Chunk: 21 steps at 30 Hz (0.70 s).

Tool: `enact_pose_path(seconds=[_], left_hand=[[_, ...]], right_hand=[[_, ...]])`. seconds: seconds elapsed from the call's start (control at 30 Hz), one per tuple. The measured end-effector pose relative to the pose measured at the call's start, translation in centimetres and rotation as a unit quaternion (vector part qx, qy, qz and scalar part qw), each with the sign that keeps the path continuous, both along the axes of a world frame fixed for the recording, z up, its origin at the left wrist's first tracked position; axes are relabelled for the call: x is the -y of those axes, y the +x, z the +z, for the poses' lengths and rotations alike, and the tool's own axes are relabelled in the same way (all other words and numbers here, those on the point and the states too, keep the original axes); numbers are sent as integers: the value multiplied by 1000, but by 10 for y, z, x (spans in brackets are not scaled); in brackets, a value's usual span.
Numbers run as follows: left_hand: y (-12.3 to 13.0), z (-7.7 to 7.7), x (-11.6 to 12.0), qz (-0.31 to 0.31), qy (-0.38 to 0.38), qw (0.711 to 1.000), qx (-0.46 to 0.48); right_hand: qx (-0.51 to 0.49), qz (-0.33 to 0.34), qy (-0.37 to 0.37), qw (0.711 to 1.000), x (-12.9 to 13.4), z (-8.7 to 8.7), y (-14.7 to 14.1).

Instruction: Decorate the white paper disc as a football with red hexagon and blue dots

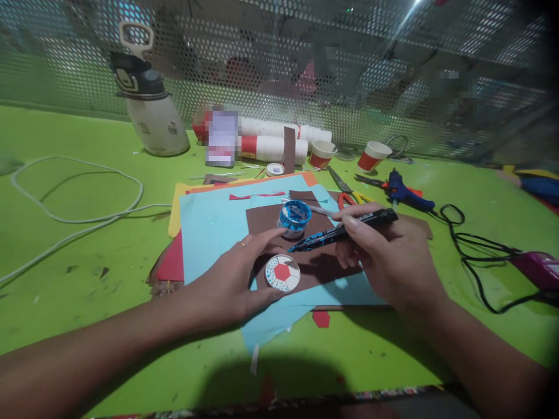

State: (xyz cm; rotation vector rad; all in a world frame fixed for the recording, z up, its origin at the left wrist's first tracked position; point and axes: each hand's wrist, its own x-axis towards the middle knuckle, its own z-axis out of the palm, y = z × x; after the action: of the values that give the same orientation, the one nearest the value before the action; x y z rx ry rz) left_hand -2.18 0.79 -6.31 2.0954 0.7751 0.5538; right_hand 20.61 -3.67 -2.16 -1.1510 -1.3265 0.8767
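A small round white disc (283,273) with a red hexagon and blue dots lies on brown paper (323,273). My left hand (231,276) rests around its left side, thumb at the lower edge and fingers between the disc and a paint jar. My right hand (384,250) grips a black marker (345,228), whose blue-smeared tip points down-left just above the disc. Behind the tip stands an open jar of blue paint (294,219). A thin grey-handled tool (321,210) runs from near the jar to my right fingers.
Light blue paper (209,233) lies under the brown sheet. Behind are scissors (338,179), a blue glue gun (406,192), paper cups (374,156), stacked cups (273,149), a phone (222,137) and a spray bottle (152,119). Cables (476,250) lie right; a white cord (87,218) curls left.
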Motion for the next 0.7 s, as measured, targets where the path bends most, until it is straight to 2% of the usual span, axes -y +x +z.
enact_pose_path(seconds=[0.17,0.33,0.43,0.57,0.7], left_hand=[[0,-2,1,18,54,998,-24],[0,3,3,11,72,997,-32],[-1,5,2,2,71,997,-31],[-3,7,1,-22,38,999,-16],[-4,5,0,-16,2,1000,-1]], right_hand=[[-21,47,-46,998,0,3,1],[-43,85,-74,993,3,8,0],[-31,67,-72,995,5,6,0],[41,16,-60,997,7,1,-5],[100,1,-37,994,6,0,-15]])
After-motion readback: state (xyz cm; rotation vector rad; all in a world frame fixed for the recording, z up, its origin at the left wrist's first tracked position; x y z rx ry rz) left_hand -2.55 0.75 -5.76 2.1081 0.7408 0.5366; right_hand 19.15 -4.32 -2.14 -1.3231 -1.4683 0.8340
